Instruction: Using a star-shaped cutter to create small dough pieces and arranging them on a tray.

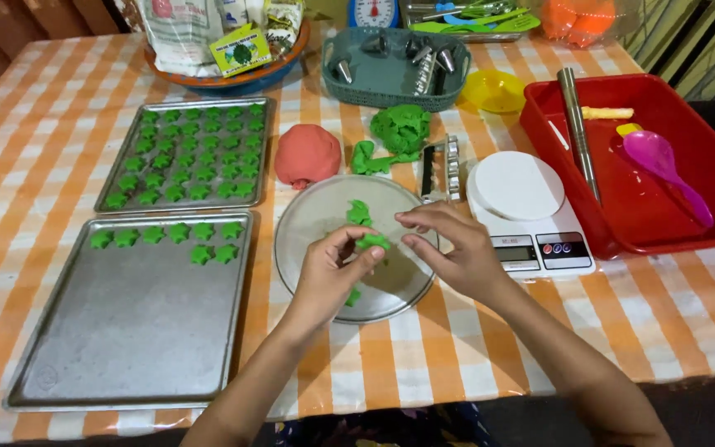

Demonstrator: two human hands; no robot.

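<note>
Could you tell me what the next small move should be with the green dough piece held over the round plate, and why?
Probably carry the green dough piece, pinched in the left hand with the right hand beside it, over to the near tray. Its second row of green stars holds only two, with bare metal to their left, while the far tray looks full.

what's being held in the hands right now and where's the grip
The left hand pinches a small green dough piece at its near edge with its fingertips, above the round metal plate. The right hand hovers beside it; whether it touches the dough cannot be told.
</note>
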